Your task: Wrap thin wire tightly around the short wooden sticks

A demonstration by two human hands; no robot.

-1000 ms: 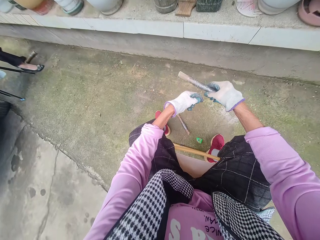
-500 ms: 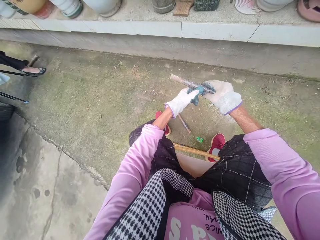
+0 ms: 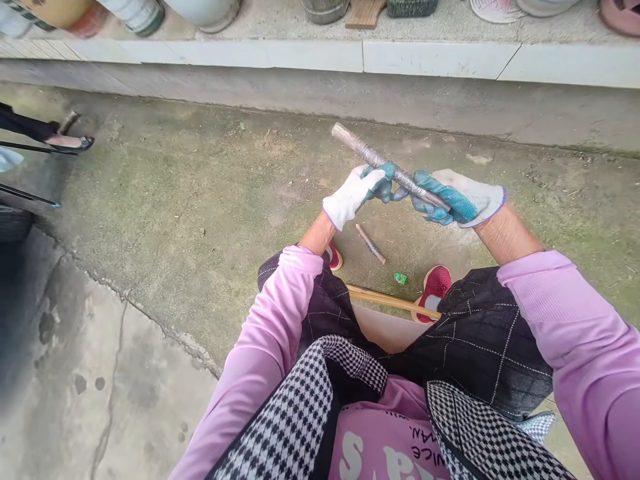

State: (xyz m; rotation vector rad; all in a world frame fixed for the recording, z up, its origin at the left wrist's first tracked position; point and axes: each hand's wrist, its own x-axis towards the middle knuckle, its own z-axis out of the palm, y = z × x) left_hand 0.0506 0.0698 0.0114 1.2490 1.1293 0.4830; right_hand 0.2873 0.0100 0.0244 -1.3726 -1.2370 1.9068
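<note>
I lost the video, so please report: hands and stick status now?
Left hand grips wrapped stick. Right hand open, palm up under it. Short twig on ground, apart.

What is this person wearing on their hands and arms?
The left hand and right hand wear white knitted gloves with teal coated fingers and purple-edged cuffs. Pink long sleeves cover both arms, ending short of the wrists.

soft even daylight | faint shadows | sharp centre | edges warped
</note>
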